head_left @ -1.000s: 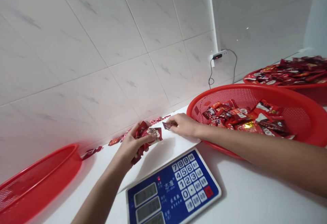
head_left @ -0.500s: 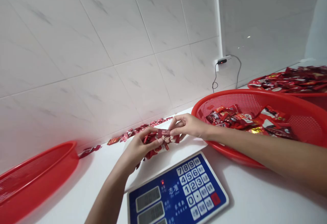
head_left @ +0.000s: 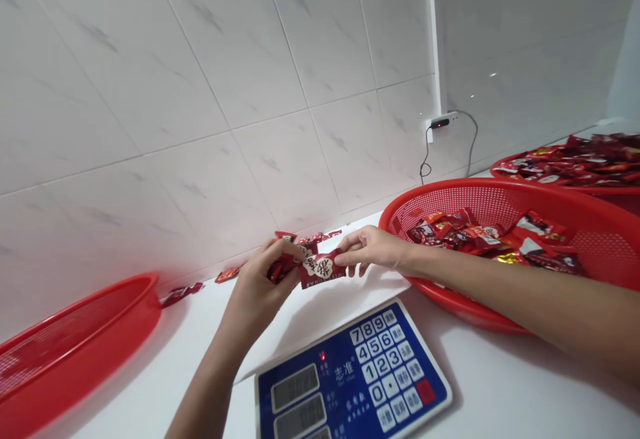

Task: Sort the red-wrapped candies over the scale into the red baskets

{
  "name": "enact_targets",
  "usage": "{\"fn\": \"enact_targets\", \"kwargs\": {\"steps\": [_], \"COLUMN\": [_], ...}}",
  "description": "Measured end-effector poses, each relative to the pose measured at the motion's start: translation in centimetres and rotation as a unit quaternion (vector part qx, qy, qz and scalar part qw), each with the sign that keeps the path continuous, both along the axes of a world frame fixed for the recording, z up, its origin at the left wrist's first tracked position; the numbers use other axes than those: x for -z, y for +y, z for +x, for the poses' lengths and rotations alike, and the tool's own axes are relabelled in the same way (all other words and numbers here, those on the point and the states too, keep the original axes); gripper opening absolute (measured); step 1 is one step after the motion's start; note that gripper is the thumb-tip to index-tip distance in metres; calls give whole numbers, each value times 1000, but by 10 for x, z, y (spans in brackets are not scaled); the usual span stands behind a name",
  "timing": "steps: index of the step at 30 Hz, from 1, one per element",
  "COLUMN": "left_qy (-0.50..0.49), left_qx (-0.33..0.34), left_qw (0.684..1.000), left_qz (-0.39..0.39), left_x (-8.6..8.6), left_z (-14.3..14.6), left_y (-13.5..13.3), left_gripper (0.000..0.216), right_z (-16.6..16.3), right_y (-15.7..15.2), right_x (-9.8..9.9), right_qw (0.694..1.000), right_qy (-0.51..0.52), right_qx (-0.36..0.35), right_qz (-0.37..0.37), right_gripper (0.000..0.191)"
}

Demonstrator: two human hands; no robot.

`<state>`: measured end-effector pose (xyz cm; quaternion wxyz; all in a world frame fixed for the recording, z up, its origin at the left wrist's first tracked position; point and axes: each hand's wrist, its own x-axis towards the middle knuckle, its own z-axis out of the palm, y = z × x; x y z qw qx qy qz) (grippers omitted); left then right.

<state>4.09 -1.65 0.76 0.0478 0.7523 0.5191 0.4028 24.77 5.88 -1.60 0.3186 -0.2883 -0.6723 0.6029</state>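
My left hand is closed round several small red wrapped candies, partly hidden behind its fingers. A dark red candy packet with cream lettering stretches between both hands. The fingers of my right hand pinch its right end, while its left end meets my left fingertips. Both hands are above the white pan of a digital scale. The scale's blue keypad panel faces me, with a small red light lit and dim displays at its left.
At the right stands a red perforated basket with wrapped candies inside, and a fuller basket sits behind it. Another red basket is at the left. Loose candies lie along the tiled wall. A cable hangs from a socket.
Candies that lay bunched on the pan under my left hand are now gathered up in it, and the hand has risen slightly. The packet between my hands has turned, showing its lettering. The view shifted slightly.
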Motion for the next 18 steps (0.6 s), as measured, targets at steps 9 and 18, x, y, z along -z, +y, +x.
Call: {"fn": "enact_targets", "kwargs": {"steps": [9,18], "left_qy": [-256,-146], "left_qx": [-44,-28], "left_qw": [936,974], "left_qz": [-238,-170], "left_x": [-4,5], "left_z": [-1,28], "left_y": [-3,1], "left_gripper": [64,41], "right_z": [-3,-9], "right_y": [-1,-7], "right_x": [4,6], "right_qw": [999,999], "right_qy": [16,24], "right_qx": [47,15], "right_qz": [18,38], "right_gripper": [13,16]}}
